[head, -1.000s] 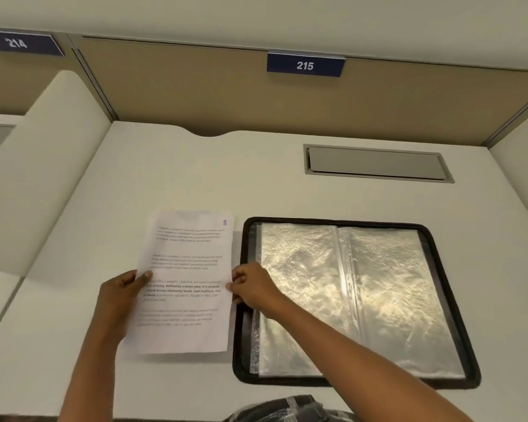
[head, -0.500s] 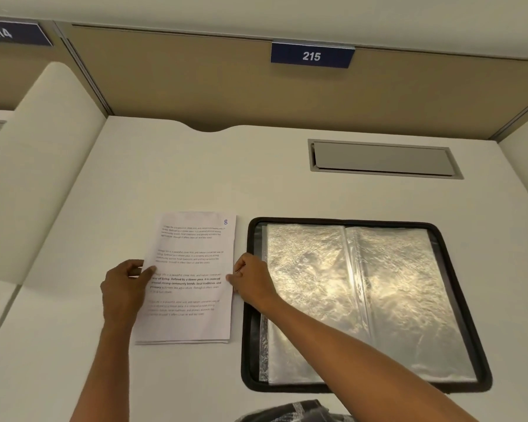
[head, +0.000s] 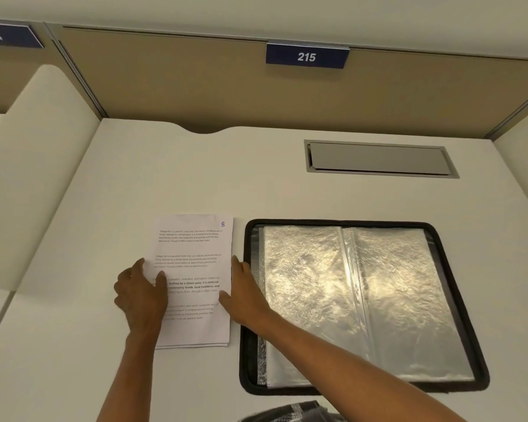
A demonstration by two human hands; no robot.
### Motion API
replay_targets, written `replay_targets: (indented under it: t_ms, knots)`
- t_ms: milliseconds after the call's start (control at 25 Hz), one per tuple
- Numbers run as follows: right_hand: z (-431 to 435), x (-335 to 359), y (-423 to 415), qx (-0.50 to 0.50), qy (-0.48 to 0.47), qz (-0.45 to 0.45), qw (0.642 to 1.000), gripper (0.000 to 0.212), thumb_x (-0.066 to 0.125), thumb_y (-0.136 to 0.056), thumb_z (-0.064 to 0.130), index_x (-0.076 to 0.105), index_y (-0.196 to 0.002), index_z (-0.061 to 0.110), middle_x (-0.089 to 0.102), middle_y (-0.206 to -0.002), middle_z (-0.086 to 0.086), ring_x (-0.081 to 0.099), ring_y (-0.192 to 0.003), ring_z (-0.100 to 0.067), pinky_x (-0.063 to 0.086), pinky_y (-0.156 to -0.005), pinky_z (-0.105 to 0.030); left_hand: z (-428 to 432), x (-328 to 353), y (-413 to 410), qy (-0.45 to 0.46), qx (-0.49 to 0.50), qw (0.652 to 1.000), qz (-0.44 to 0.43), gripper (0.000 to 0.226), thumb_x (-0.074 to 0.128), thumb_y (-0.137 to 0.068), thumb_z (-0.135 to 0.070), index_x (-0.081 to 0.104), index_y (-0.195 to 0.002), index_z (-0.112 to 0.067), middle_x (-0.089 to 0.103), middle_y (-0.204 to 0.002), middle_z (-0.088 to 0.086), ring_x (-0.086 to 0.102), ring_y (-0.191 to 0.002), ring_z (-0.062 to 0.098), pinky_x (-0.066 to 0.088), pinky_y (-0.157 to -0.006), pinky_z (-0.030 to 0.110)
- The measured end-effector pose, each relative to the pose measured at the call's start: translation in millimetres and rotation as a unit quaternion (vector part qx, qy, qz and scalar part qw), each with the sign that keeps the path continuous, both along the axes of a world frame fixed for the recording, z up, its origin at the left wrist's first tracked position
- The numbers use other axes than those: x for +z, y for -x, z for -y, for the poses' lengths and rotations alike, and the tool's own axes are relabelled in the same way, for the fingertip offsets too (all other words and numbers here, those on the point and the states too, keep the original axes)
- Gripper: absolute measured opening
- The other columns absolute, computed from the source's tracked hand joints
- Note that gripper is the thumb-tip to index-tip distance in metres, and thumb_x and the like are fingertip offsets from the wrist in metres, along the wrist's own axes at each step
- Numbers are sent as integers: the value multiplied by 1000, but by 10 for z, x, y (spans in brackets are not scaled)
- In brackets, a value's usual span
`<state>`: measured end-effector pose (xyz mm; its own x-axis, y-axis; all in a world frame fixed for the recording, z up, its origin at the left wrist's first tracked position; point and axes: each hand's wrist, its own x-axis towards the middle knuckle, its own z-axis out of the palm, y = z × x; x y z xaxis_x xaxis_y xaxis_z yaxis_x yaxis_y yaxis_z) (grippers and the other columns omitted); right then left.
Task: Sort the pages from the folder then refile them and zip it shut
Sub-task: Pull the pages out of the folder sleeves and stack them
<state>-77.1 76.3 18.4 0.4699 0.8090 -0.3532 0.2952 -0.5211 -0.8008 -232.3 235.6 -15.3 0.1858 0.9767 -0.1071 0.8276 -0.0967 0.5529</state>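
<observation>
The white printed stack of pages [head: 192, 269] lies flat between the left hand [head: 141, 295] and right hand [head: 241, 292], both spread open, pressing its side edges, left of the open black zip folder [head: 363, 306].

A stack of pages [head: 195, 263], topmost marked 8, is lying on the table [head: 195, 178] just beside the open folder [head: 457, 300]. The left hand [head: 141, 295] and right hand [head: 243, 295] are pressing flat against its side edges.

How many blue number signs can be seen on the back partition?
2. Sign 215 hangs above the desk, centre-right. Sign 214 is at the far left, cut by the picture's edge. Others may lie outside the view.
</observation>
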Motion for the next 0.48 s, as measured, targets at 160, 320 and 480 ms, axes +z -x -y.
replay_targets:
  t_ms: [160, 320, 480]
  knots:
    - [278, 111, -153, 24, -42, 90, 995, 60, 56, -101, 23, 30, -156, 19, 41, -143, -1, 45, -128, -16, 46, -106, -35, 532, 213, -304, -71, -42, 994, 70, 50, 67, -97, -13, 53, -144, -11, 49, -143, 20, 42, -133, 41, 32, -110, 61]
    - [813, 59, -354, -45, -98, 167, 980, 45, 54, -99, 23, 47, -143, 21, 48, -137, 6, 47, -125, -10, 48, -104, -36, 1320, 369, -625, 1, -159, 973, 164, 44, 61, -102, -16, 51, -145, -21, 50, -139, 1, 48, -128, 22, 41, -113, 50]
    - [1540, -141, -648, -130, -90, 237, 958, 43, 50, -104, 17, 49, -146, 24, 47, -148, 8, 41, -137, -3, 42, -114, -36, 2008, 309, -716, 79, -241, 957, 142, 57, 59, -103, -24, 38, -156, -21, 44, -153, 0, 38, -140, 16, 31, -119, 33]
